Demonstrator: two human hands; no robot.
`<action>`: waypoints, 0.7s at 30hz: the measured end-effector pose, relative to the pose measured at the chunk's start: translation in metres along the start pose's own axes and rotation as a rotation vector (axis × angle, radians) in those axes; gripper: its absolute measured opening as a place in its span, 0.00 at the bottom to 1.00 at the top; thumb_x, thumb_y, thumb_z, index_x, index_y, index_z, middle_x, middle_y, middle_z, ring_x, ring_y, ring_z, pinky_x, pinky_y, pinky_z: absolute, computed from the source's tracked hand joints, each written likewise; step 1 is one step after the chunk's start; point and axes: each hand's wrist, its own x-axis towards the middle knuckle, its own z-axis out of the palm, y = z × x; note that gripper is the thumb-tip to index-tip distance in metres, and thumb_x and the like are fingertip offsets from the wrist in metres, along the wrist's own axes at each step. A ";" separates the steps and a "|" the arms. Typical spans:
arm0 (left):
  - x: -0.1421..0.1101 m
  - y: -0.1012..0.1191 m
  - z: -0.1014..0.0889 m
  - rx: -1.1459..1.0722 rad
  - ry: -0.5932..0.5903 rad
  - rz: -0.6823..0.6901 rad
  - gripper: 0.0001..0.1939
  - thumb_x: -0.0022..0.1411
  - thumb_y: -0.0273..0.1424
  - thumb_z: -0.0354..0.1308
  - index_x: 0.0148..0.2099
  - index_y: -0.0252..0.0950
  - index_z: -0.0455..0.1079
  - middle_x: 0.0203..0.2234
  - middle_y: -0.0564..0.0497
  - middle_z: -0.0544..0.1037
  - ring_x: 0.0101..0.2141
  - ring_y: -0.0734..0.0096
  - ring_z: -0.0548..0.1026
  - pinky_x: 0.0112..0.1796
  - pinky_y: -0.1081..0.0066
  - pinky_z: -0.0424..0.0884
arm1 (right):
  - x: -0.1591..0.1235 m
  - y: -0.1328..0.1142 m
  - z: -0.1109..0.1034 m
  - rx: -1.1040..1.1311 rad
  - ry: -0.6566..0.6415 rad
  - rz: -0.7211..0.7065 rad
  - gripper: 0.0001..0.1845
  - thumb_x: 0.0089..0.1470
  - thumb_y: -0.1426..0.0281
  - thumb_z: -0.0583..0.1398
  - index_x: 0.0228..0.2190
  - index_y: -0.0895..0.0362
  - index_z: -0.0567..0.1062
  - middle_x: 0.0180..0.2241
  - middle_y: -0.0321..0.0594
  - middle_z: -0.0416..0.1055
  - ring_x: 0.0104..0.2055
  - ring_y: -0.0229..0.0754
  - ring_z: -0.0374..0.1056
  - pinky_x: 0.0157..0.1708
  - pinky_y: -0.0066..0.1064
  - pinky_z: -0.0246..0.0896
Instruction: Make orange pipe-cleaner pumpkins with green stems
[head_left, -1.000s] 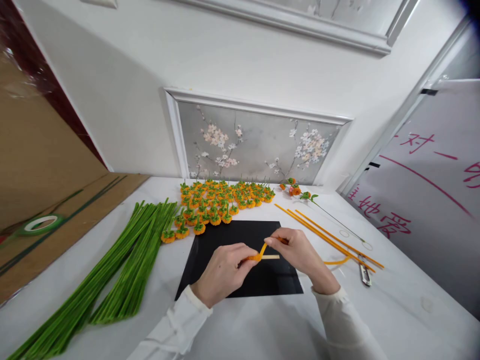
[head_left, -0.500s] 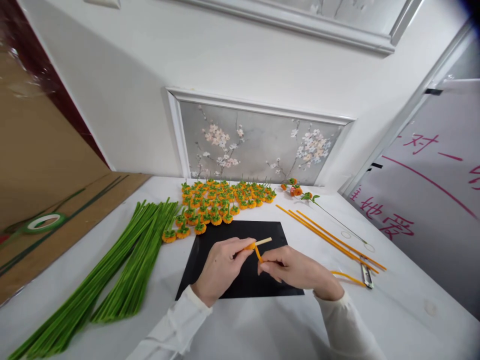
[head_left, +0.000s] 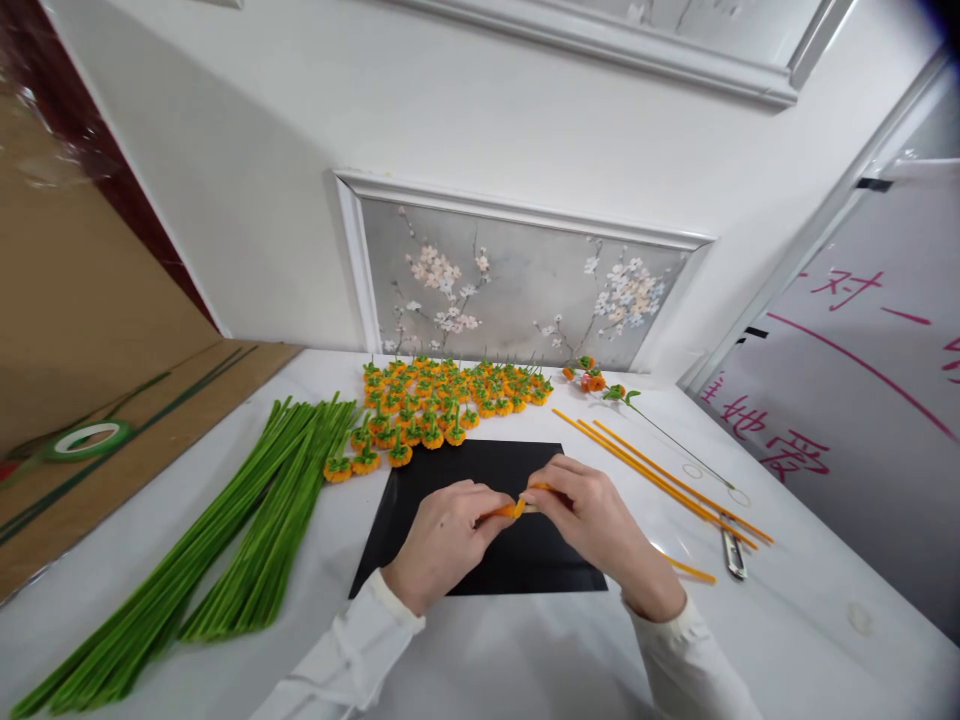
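Over the black mat [head_left: 517, 575], my left hand [head_left: 442, 535] is closed, pinching a pale thin stick with an orange pipe cleaner [head_left: 519, 509] coiled on it. My right hand [head_left: 596, 522] is closed too, its thumb and fingers pinching the same pipe cleaner close to my left fingertips. Only a short bit of the stick [head_left: 531, 508] shows between the hands. The pipe cleaner's loose tail [head_left: 694, 573] comes out beyond my right wrist, above the white table.
Several orange pipe cleaners [head_left: 645, 474] lie at right, by a nail clipper [head_left: 733, 555]. Green pipe cleaners [head_left: 247, 545] are bundled at left. Orange flower heads [head_left: 431, 432] stand in rows behind the mat. A wired flower stem [head_left: 679, 443] and green tape [head_left: 86, 440] lie farther out.
My right hand swung down toward me with the pipe cleaner, then back up beside the left fingertips. The stick tilted and levelled again. The loose tail shifted and its visible part shortened.
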 end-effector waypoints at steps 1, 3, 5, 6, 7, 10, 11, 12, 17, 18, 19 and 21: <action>0.000 0.001 0.000 0.006 0.005 0.002 0.08 0.62 0.28 0.54 0.34 0.40 0.75 0.28 0.55 0.78 0.30 0.72 0.72 0.33 0.74 0.65 | 0.000 0.001 0.000 0.010 0.007 0.010 0.09 0.58 0.67 0.57 0.29 0.54 0.75 0.30 0.38 0.70 0.28 0.37 0.67 0.30 0.27 0.59; 0.000 0.001 -0.001 0.017 0.017 0.010 0.09 0.61 0.26 0.55 0.33 0.40 0.75 0.27 0.55 0.78 0.29 0.72 0.71 0.32 0.74 0.64 | 0.001 0.003 0.000 0.018 0.005 0.038 0.09 0.57 0.67 0.57 0.28 0.54 0.76 0.29 0.38 0.70 0.27 0.36 0.66 0.28 0.26 0.58; 0.000 0.002 -0.001 0.015 0.023 0.023 0.09 0.60 0.25 0.54 0.33 0.41 0.75 0.27 0.56 0.78 0.29 0.73 0.71 0.32 0.74 0.64 | 0.002 0.005 0.000 0.014 -0.022 0.072 0.11 0.57 0.66 0.57 0.26 0.55 0.75 0.25 0.36 0.69 0.26 0.36 0.64 0.27 0.26 0.56; -0.001 0.002 -0.001 0.010 0.025 0.030 0.09 0.60 0.25 0.54 0.34 0.41 0.75 0.27 0.56 0.78 0.29 0.73 0.71 0.32 0.74 0.64 | 0.002 0.007 0.000 0.010 -0.041 0.090 0.13 0.58 0.65 0.56 0.25 0.56 0.74 0.24 0.35 0.67 0.25 0.35 0.62 0.26 0.26 0.55; -0.001 0.002 0.000 0.002 0.023 0.036 0.09 0.60 0.25 0.54 0.34 0.41 0.75 0.27 0.56 0.79 0.29 0.73 0.71 0.33 0.74 0.64 | 0.002 0.009 0.000 0.008 -0.066 0.109 0.15 0.58 0.64 0.56 0.22 0.56 0.73 0.21 0.34 0.65 0.24 0.35 0.60 0.25 0.26 0.53; -0.002 0.003 0.000 -0.052 0.011 0.054 0.08 0.60 0.27 0.55 0.35 0.41 0.75 0.29 0.55 0.79 0.30 0.73 0.72 0.33 0.74 0.65 | 0.001 0.017 0.000 0.047 -0.197 0.174 0.23 0.59 0.61 0.52 0.16 0.57 0.64 0.16 0.30 0.54 0.20 0.33 0.51 0.21 0.26 0.45; -0.002 0.004 0.000 -0.077 0.007 0.059 0.07 0.60 0.27 0.56 0.35 0.41 0.76 0.29 0.55 0.79 0.31 0.72 0.73 0.33 0.74 0.66 | 0.001 0.019 0.000 0.072 -0.248 0.190 0.24 0.60 0.61 0.52 0.15 0.57 0.61 0.15 0.29 0.50 0.19 0.32 0.48 0.20 0.26 0.43; -0.002 0.005 0.001 -0.103 0.003 0.061 0.07 0.60 0.28 0.56 0.35 0.41 0.76 0.29 0.55 0.79 0.31 0.72 0.73 0.33 0.74 0.66 | 0.001 0.020 0.000 0.097 -0.290 0.200 0.24 0.60 0.60 0.51 0.15 0.57 0.59 0.15 0.28 0.48 0.19 0.32 0.46 0.19 0.25 0.42; -0.001 0.007 0.000 -0.188 0.008 0.036 0.08 0.59 0.26 0.56 0.36 0.40 0.77 0.30 0.53 0.80 0.31 0.72 0.75 0.33 0.75 0.67 | 0.000 0.019 0.000 0.125 -0.326 0.211 0.23 0.58 0.64 0.52 0.14 0.57 0.57 0.16 0.29 0.49 0.20 0.32 0.46 0.18 0.24 0.41; -0.001 0.006 0.000 -0.196 0.013 0.019 0.09 0.59 0.26 0.55 0.37 0.41 0.77 0.31 0.53 0.80 0.32 0.72 0.76 0.33 0.75 0.68 | 0.000 0.018 -0.001 0.122 -0.329 0.209 0.21 0.58 0.66 0.52 0.15 0.57 0.58 0.16 0.29 0.50 0.21 0.32 0.46 0.18 0.24 0.41; -0.001 0.006 0.000 -0.201 0.024 -0.005 0.10 0.59 0.26 0.55 0.39 0.41 0.77 0.33 0.53 0.81 0.32 0.71 0.76 0.34 0.75 0.68 | 0.000 0.016 -0.001 0.121 -0.335 0.203 0.19 0.57 0.68 0.53 0.16 0.57 0.61 0.16 0.29 0.52 0.21 0.32 0.48 0.18 0.23 0.42; -0.001 0.004 0.000 -0.207 0.053 -0.056 0.13 0.59 0.27 0.56 0.45 0.41 0.76 0.37 0.52 0.81 0.35 0.70 0.77 0.37 0.74 0.69 | -0.001 0.011 -0.001 0.138 -0.358 0.183 0.14 0.56 0.71 0.52 0.20 0.57 0.67 0.17 0.29 0.56 0.20 0.32 0.51 0.18 0.22 0.44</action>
